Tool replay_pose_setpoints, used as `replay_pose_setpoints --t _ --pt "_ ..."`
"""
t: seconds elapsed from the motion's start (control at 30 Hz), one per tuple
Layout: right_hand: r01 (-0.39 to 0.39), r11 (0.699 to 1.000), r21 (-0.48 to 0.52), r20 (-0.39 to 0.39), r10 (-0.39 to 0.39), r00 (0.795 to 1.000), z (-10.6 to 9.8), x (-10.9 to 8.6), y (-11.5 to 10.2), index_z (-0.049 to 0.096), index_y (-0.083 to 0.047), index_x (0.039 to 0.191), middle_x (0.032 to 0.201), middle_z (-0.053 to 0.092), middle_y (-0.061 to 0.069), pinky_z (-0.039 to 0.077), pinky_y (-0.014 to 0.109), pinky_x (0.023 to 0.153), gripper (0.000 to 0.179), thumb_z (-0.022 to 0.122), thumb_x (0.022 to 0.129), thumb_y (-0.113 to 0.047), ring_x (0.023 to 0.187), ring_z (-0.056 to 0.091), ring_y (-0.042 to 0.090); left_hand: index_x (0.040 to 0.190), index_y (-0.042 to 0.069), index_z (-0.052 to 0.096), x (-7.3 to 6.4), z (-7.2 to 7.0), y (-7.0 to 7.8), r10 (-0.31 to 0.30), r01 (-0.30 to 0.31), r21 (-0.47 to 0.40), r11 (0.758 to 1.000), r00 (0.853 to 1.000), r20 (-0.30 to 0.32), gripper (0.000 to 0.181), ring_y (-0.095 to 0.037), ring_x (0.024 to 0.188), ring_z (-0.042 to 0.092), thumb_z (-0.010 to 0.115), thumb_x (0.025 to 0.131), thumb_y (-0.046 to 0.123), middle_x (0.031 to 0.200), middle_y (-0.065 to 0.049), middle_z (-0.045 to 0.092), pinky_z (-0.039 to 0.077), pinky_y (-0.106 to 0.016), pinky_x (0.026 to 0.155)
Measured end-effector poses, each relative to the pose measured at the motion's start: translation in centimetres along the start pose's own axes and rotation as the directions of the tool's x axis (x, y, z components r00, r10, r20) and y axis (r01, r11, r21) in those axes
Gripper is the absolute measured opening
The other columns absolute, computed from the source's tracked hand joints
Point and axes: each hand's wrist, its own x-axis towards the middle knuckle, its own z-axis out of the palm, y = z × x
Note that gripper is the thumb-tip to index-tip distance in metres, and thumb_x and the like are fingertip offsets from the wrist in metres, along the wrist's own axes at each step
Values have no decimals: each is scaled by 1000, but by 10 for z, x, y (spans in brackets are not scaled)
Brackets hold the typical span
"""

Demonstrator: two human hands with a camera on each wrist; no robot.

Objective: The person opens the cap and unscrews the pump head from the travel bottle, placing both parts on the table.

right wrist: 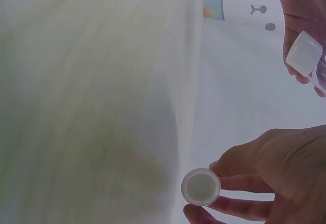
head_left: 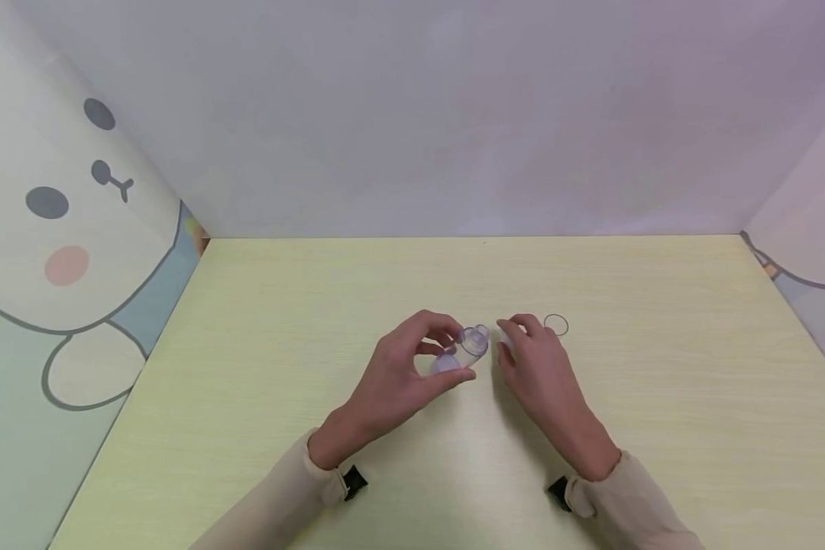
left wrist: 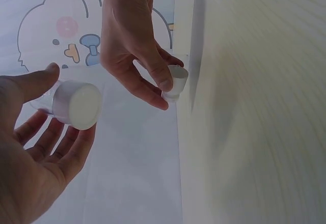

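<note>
My left hand (head_left: 402, 367) holds a small clear plastic bottle (head_left: 473, 344) between thumb and fingers, its narrow-necked end tilted toward the right hand. The left wrist view shows the bottle's broad white end (left wrist: 85, 106) facing the camera. Just to the right, my right hand (head_left: 538, 367) pinches a small white cap (left wrist: 178, 80) by its side. Seen in the right wrist view, the cap's round hollow opening (right wrist: 201, 187) faces the camera. A short gap separates cap and bottle. In the head view the right fingers cover most of the cap.
A thin dark ring (head_left: 556, 325) lies on the pale wooden table (head_left: 282, 321), right beside the right hand. A plain wall (head_left: 454, 122) rises at the table's back edge, and side panels with cartoon animals (head_left: 69, 191) flank it.
</note>
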Motion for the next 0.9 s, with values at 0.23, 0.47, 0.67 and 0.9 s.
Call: replay_pose_setpoints --t 0.23,0.47,0.67,0.9 --pt "-8 1000 0 33 8 999 1 1 2 70 7 123 119 69 24 58 55 81 31 70 93 0 97 68 44 121 14 61 1 1 0 -4 4 2 1000 1000 -1 47 -11 101 65 89 83 12 115 3 66 62 -25 89" --pt "-2 1000 -4 39 2 999 3 2 3 72 5 120 115 70 24 58 54 79 28 69 93 1 93 68 44 121 14 61 2 0 2 8 -8 6 1000 1000 -4 47 -11 101 65 89 83 11 116 2 67 62 -25 89" --pt "16 1000 -11 33 -15 999 4 1 4 72 4 119 113 70 24 55 54 84 27 69 92 1 94 68 42 122 14 61 1 0 2 8 -8 7 1000 1000 -5 47 -11 101 65 89 83 11 116 2 67 62 -25 89" --pt "-32 999 -18 62 33 998 2 1 2 68 2 127 122 67 25 58 53 77 34 70 94 -3 95 65 46 122 14 61 1 0 1 1 -1 7 1000 1000 -5 48 -11 102 65 89 83 12 116 3 67 62 -25 89"
